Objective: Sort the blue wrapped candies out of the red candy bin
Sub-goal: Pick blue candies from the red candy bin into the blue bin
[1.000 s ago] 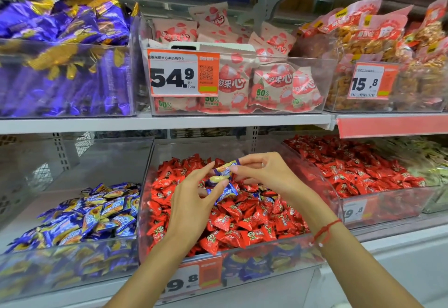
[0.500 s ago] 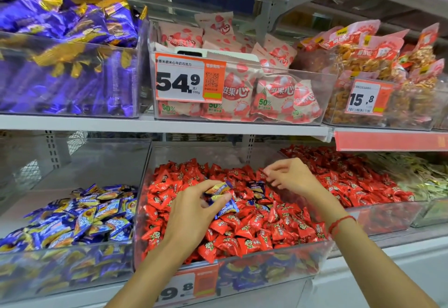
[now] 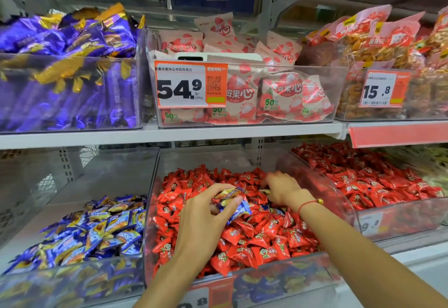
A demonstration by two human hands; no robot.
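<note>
The left hand [image 3: 203,215] grips blue candies [image 3: 234,202] above the red bin's [image 3: 344,201] middle; the right hand [image 3: 281,188] pinches another. Better to lift cleanly, leaving red ones behind.

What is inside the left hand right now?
The left hand grips a few blue wrapped candies over the red candy bin. Their ends poke out past the fingers; the exact count is hidden by the palm.
</note>
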